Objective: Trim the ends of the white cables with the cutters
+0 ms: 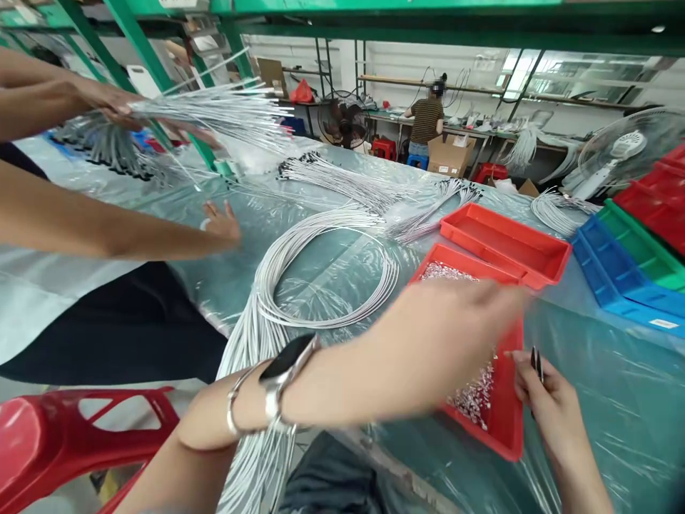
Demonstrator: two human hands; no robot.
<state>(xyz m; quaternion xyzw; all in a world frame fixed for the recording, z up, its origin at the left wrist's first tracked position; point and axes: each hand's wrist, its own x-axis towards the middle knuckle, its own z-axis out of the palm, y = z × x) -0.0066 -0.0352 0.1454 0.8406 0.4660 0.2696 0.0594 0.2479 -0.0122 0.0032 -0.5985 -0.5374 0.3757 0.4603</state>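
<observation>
My left hand (476, 307), with a watch (289, 360) and a bracelet on its wrist, reaches across a red tray (511, 421). Motion smears its fingers, so whether they hold anything does not show. Small shiny metal pieces (474, 396) lie heaped in that tray. At the tray's right edge, my right hand (549, 400) is closed around dark tweezers (536, 364), their pointed tips upward. A coil of white cables (267, 285) lies left of the tray, its long tail hanging over the table edge toward my lap.
Behind the first tray stands a second red tray (508, 243). Blue bins (615, 264) are at the right. More cable bundles (342, 178) lie farther back. On the left, another person's arms (107, 214) extend over the table, one hand holding white cables (214, 114). A red stool (96, 435) is below left.
</observation>
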